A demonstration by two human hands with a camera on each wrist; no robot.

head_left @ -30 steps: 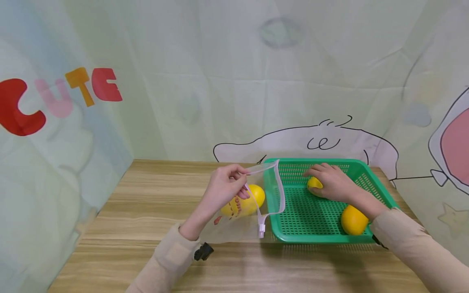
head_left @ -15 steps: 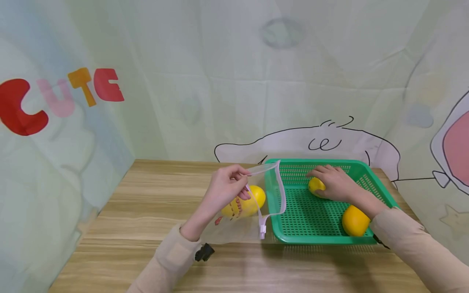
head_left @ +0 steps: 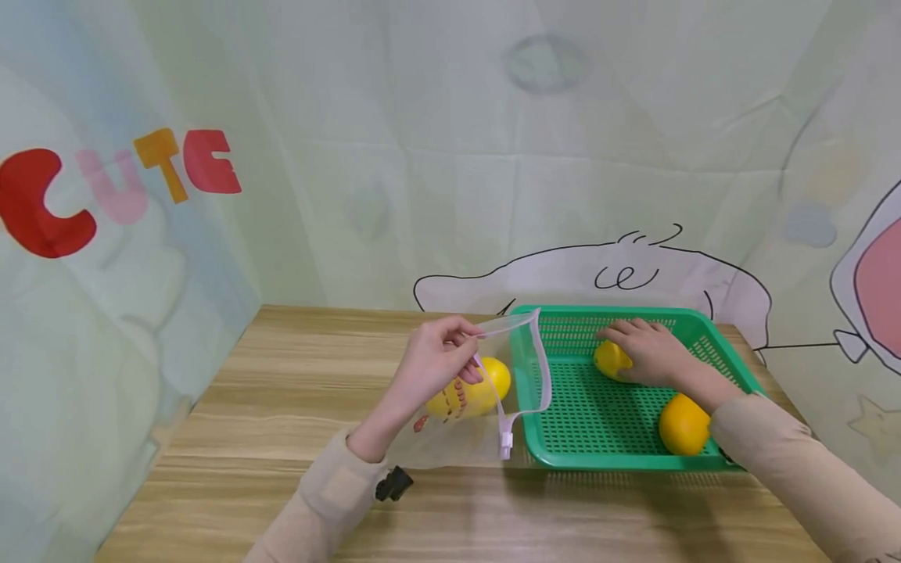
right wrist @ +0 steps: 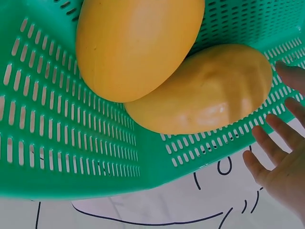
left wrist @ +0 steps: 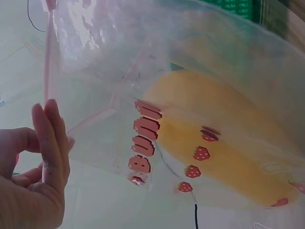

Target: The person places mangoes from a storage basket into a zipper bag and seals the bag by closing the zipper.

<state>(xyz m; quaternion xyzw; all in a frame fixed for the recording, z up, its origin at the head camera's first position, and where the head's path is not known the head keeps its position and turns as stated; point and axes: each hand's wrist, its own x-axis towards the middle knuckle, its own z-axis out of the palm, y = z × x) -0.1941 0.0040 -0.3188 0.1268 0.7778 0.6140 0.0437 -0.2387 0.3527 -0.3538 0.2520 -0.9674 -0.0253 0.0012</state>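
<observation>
My left hand (head_left: 439,356) pinches the rim of a clear zip bag (head_left: 545,379) and holds its mouth apart toward the basket. Inside the bag lies a yellow mango (head_left: 497,377), seen through the printed strawberries in the left wrist view. My right hand (head_left: 651,356) is in the green basket (head_left: 533,438), over a second mango (head_left: 609,358) by the back wall and partly hiding it. In the right wrist view its fingers are spread, with the fingertips near that mango's end (right wrist: 209,95). A third mango (head_left: 684,424) sits at the basket's front right, beneath my right forearm.
The basket stands on the right of the wooden table (head_left: 303,407), right beside the bag's mouth. A white slider (head_left: 506,446) hangs at the bag's lower corner. A printed cloth (head_left: 338,195) covers the wall behind the table.
My right hand has shifted slightly to the right, and more of the mango under it shows. The left hand keeps its pinch on the bag. The head view has turned a little left.
</observation>
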